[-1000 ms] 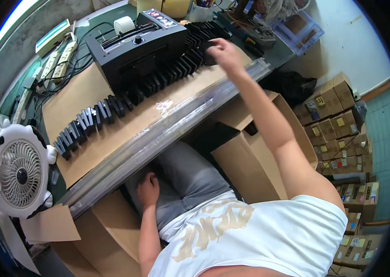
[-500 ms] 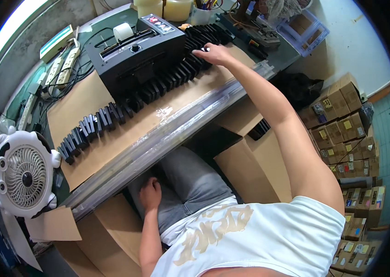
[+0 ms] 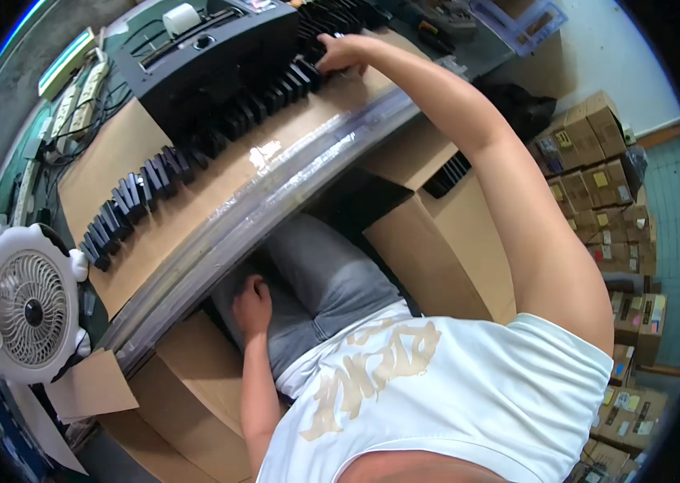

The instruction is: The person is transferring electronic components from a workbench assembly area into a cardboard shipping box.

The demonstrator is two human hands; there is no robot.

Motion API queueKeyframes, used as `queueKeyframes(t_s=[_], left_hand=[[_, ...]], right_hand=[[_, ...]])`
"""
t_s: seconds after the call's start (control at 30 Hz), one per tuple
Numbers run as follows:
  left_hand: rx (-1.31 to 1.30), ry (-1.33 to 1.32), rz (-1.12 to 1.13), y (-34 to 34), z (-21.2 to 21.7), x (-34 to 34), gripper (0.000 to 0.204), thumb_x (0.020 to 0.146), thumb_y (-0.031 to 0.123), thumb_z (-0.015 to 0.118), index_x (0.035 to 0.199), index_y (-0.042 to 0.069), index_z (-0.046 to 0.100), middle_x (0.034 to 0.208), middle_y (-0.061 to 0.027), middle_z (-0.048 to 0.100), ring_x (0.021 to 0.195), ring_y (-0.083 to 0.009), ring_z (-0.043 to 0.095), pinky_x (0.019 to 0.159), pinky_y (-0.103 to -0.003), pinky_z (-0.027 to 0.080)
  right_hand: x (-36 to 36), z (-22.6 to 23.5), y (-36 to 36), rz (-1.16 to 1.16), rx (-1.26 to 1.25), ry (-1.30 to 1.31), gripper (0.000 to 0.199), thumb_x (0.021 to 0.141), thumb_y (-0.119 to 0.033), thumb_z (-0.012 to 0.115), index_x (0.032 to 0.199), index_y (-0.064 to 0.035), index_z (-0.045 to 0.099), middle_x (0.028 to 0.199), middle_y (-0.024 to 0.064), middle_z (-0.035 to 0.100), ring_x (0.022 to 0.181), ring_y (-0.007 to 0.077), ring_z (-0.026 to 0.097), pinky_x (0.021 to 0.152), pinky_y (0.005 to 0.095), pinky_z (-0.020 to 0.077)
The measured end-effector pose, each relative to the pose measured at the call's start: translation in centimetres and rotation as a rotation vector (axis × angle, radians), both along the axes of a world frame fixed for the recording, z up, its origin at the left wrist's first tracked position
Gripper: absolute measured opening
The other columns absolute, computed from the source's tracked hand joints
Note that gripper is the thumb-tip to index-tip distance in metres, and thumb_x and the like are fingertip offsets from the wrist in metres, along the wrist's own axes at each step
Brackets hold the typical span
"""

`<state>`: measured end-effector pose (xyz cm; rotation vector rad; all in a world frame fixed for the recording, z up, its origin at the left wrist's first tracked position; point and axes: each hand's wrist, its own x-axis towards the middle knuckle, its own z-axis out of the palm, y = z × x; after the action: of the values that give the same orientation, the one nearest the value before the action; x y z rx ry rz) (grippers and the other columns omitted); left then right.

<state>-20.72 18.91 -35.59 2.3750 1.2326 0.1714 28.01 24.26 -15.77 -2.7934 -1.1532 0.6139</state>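
Note:
A long row of flat black rectangular pieces [image 3: 159, 175] stands on edge, leaning against one another, on a sheet of brown cardboard [image 3: 111, 149]. My right hand [image 3: 342, 53] reaches to the far right part of this row. Its thumb and fingers close round the ends of black pieces there; how many it grips is hidden. Behind the row stands a black desktop machine [image 3: 219, 68] with a white roll [image 3: 181, 19] on top. My left hand [image 3: 253, 306] rests on my thigh, fingers loosely curled, with nothing visible in it.
Clear plastic wrapping [image 3: 276, 189] covers the table's front edge. A white fan [image 3: 30, 302] stands at the left, near power strips [image 3: 89, 97]. Open cartons [image 3: 428, 249] flank my legs, the right one holding black pieces. Stacked boxes [image 3: 581, 133] and a dark animal [image 3: 521, 105] are at the right.
The view has shifted, so the table sits higher and further left. My right hand has moved a little nearer along the row, its fingers now lower round the pieces. My left hand stays on my thigh.

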Motion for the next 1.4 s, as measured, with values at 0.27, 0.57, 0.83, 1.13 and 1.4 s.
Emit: queueKeyframes(t_s=[0.27,0.57,0.83,1.13,1.4], left_hand=[[-0.015,-0.008,-0.053,0.4,-0.7,0.8,0.024,0.085,0.023,0.051,0.106,0.020,0.064,0.085,-0.0086,0.070,0.074,-0.0367,0.064,0.065,-0.045,0.049],[0.012,-0.012,-0.111,0.2,-0.7,0.9,0.025,0.086,0.024,0.052,0.107,0.020,0.064,0.087,-0.0093,0.070,0.074,-0.0362,0.064,0.066,-0.044,0.050],[-0.036,0.092,-0.030,-0.5,-0.4,-1.1,0.025,0.085,0.022,0.052,0.107,0.018,0.064,0.089,-0.0091,0.070,0.076,-0.0360,0.064,0.067,-0.043,0.049],[-0.041,0.016,-0.093,0.7,-0.7,-0.1,0.025,0.088,0.021,0.050,0.106,0.015,0.064,0.091,-0.0095,0.070,0.076,-0.0351,0.063,0.066,-0.041,0.048],[-0.035,0.130,-0.132,0.3,0.7,0.9,0.025,0.086,0.021,0.050,0.106,0.016,0.064,0.091,-0.0086,0.070,0.075,-0.0350,0.063,0.067,-0.042,0.047]], right_hand=[[12.2,-7.1,7.4,-0.023,0.166,-0.029,0.056,0.082,-0.034,0.066,0.125,-0.0026,0.048,0.116,0.0166,0.058,0.089,0.0335,0.062,0.082,0.0379,0.0534],[17.4,-12.6,3.1,0.156,0.292,0.210,0.078,0.061,-0.052,0.074,0.120,-0.0053,0.054,0.105,0.0202,0.063,0.089,0.0350,0.062,0.077,0.0404,0.0518],[1.8,2.5,-7.4,-0.096,0.587,0.515,0.057,0.075,-0.037,0.073,0.117,-0.0033,0.054,0.096,0.0125,0.064,0.088,0.0279,0.060,0.073,0.0371,0.0514],[-5.8,1.9,-29.8,-0.532,1.019,0.702,0.053,0.086,-0.028,0.065,0.130,-0.0053,0.045,0.109,0.0122,0.060,0.090,0.0232,0.062,0.075,0.0341,0.0549],[-8.5,-11.2,-36.9,-0.240,0.495,0.441,0.053,0.077,-0.031,0.071,0.122,-0.0122,0.051,0.115,0.0117,0.054,0.095,0.0223,0.053,0.079,0.0334,0.0463]])
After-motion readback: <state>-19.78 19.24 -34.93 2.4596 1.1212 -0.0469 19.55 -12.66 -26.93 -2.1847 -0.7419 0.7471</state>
